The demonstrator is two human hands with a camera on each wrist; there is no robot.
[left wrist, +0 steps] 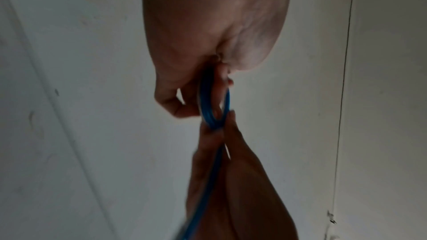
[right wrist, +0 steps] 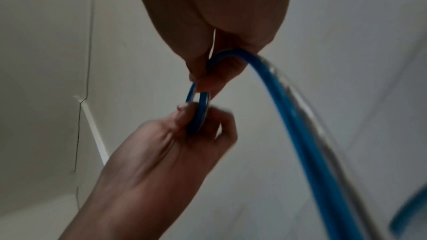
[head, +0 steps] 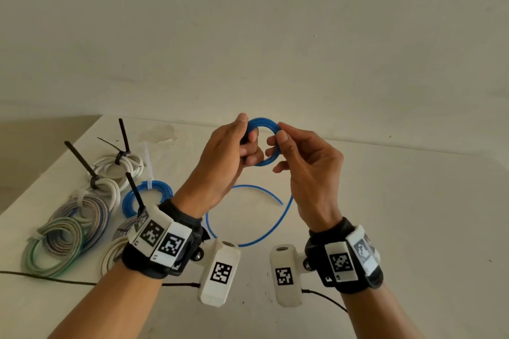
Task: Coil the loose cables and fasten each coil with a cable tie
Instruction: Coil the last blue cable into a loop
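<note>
A small coil of blue cable [head: 263, 122] is held up in the air above the white table [head: 399, 201]. My left hand [head: 242, 146] grips its left side with curled fingers. My right hand [head: 278, 143] pinches its right side between thumb and forefinger. The cable's loose tail [head: 281, 217] hangs from the coil and loops over the table below my hands. In the left wrist view the coil [left wrist: 209, 109] shows edge-on between both hands. The right wrist view has the coil [right wrist: 198, 114] edge-on too, and the tail [right wrist: 289, 109] runs down past my right hand.
Finished coils lie at the table's left: white coils [head: 118, 168] with black ties [head: 124, 136] sticking up, a tied blue coil [head: 129, 201], and grey-green coils [head: 63, 245]. A thin black wire [head: 41, 276] crosses the near table edge. A plain wall stands behind.
</note>
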